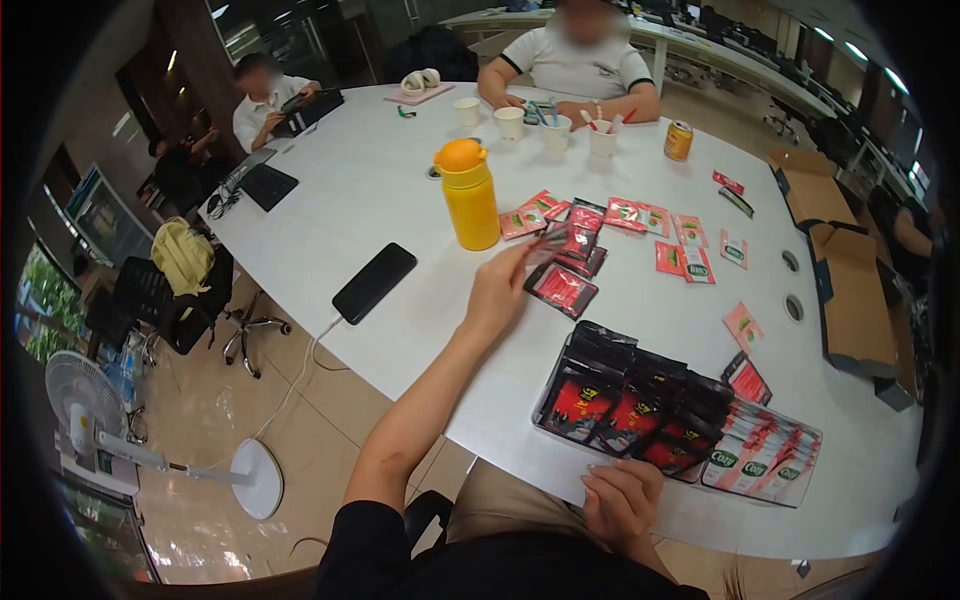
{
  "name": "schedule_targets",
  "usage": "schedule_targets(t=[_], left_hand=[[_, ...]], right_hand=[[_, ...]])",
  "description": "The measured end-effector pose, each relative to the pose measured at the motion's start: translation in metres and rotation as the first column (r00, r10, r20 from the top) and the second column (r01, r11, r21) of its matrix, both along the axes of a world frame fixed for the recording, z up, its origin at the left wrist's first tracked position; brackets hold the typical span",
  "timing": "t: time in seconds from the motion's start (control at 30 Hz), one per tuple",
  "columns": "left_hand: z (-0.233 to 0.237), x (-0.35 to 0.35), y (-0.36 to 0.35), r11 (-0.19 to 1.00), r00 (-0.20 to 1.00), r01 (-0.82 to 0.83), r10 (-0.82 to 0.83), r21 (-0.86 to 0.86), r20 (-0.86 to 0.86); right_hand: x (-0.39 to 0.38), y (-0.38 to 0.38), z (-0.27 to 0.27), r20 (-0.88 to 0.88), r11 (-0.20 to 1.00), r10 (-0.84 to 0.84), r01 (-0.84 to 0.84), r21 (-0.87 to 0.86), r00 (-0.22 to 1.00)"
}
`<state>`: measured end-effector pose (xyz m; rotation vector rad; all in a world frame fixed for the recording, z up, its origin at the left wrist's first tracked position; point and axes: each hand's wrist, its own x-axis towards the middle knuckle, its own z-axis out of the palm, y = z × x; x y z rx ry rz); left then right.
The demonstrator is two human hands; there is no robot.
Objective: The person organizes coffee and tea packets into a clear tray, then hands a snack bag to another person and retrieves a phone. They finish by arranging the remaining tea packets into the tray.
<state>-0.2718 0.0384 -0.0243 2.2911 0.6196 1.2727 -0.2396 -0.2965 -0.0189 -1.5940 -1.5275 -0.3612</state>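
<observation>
My left hand [496, 292] reaches out over the table, its fingers pinched on a sachet [545, 246] that is smeared by motion. Just beyond and beside it lie black-and-red sachets [563, 288] in a loose pile. Close to my body, a clear tray [800, 492] holds rows of black coffee sachets [637, 420] on the left and white-and-red Corn sachets [756, 466] on the right. At the tray's front edge, my right hand [622, 497] is closed with curled fingers. Its palm is hidden, so I cannot make out what it holds, if anything.
A yellow bottle [470, 205] stands beyond my left hand, and a phone [375, 283] on a cable lies left. Pink Corn sachets [697, 264] are scattered ahead. Paper cups [509, 124], a can [678, 141] and a seated person [575, 65] are across. Cardboard boxes [850, 290] line the right.
</observation>
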Motion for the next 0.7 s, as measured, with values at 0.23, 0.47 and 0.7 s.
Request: schedule_targets(t=[0.23, 0.47, 0.7], left_hand=[[0.007, -0.007, 0.013, 0.910, 0.947, 0.082, 0.056, -0.406, 0.317], [0.003, -0.008, 0.020, 0.756, 0.861, 0.263, 0.096, -0.599, 0.499], [-0.007, -0.008, 0.027, 0.390, 0.783, 0.532, 0.112, -0.752, 0.612]], right_hand=[[-0.003, 0.004, 0.002, -0.016, 0.999, -0.038, 0.038, 0.028, 0.999], [-0.004, 0.005, 0.002, -0.012, 0.998, -0.058, 0.058, 0.018, 0.998], [-0.005, 0.005, -0.003, -0.031, 0.995, -0.098, 0.099, 0.021, 0.995]])
